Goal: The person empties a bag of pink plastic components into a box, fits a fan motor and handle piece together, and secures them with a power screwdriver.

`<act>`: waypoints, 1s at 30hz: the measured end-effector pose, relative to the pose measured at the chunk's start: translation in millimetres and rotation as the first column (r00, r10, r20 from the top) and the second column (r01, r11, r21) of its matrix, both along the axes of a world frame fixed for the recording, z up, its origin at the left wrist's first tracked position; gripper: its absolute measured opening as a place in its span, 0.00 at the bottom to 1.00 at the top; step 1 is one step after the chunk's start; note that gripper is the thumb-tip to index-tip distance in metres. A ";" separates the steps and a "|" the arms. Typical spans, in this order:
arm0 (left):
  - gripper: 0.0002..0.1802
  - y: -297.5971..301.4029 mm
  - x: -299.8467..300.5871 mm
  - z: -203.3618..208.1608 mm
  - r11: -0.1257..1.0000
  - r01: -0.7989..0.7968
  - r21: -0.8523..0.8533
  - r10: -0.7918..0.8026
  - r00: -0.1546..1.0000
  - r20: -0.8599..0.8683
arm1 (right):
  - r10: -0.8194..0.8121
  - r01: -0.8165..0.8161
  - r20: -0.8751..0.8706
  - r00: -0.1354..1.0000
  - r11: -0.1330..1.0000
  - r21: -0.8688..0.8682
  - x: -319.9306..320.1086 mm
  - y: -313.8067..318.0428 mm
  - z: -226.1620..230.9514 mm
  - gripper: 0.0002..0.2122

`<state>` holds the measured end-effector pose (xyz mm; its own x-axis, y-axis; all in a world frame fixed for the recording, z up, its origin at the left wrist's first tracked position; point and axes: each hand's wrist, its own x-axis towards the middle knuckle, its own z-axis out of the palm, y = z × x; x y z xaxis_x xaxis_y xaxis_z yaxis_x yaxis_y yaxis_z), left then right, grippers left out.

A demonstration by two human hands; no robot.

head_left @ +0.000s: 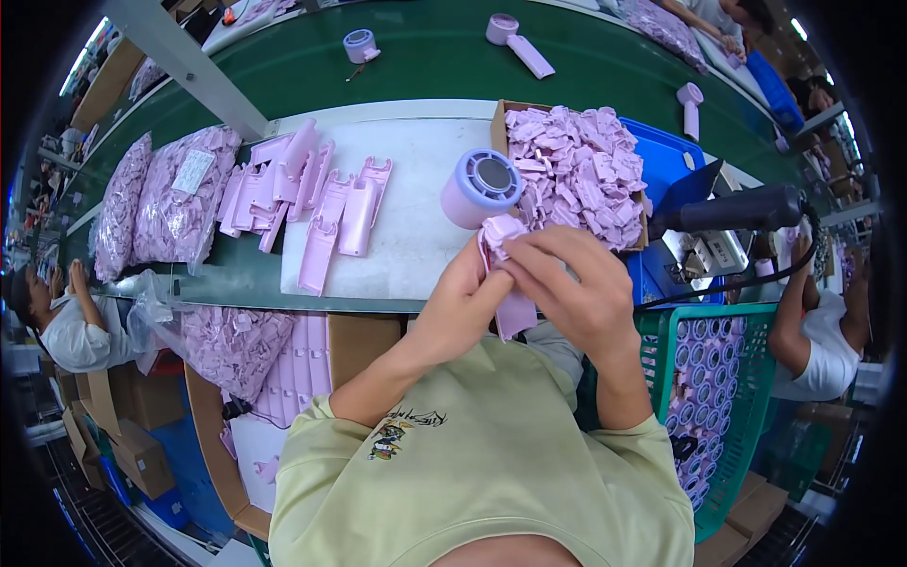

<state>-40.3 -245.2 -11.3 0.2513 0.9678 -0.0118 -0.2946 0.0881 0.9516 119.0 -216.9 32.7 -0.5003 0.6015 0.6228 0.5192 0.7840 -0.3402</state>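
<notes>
In front of my chest I hold a pink handheld fan with a round, purple-rimmed head [460, 200] pointing away from me. Its handle [517, 315] hangs down between my hands. My left hand [455, 300] is closed round the handle from the left. The fingers of my right hand [584, 283] pinch at the neck, just below the fan head; whether a small loose part is between them is hidden. To the left, several pink handle shells [357, 215] lie on a white mat [416, 170]. A cardboard box of small pink plastic pieces [572, 170] stands beyond my right hand.
Bags of pink parts [184, 194] lie at the left. A black-handled tool [742, 208] with a cable sits by a blue tray [661, 151]. A green crate [746, 416] of fan heads stands to my right, an open carton [213, 454] to my left. A green conveyor [425, 57] carries fans beyond; people work nearby.
</notes>
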 end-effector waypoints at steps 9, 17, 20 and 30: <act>0.18 -18.4 -1.4 6.3 0.953 0.210 -0.218 -0.120 0.923 0.366 | 0.050 -0.052 -0.093 0.994 0.999 -0.012 2.1 -21.4 -9.2 0.11; 0.19 -27.0 8.9 6.9 0.995 0.081 -0.056 -0.072 0.986 0.151 | -0.070 0.019 -0.510 0.858 0.994 -0.104 -11.5 -42.5 -33.1 0.10; 0.17 -27.4 12.6 15.1 0.941 0.012 0.337 -0.003 1.000 -0.027 | -0.297 -0.138 -0.698 0.652 0.858 -0.494 -7.7 -51.4 -29.1 0.06; 0.20 -18.7 31.7 19.7 0.967 0.055 0.249 -0.044 0.998 -0.052 | -0.314 -0.583 -0.655 0.687 0.299 -0.755 19.7 -48.3 -26.6 0.14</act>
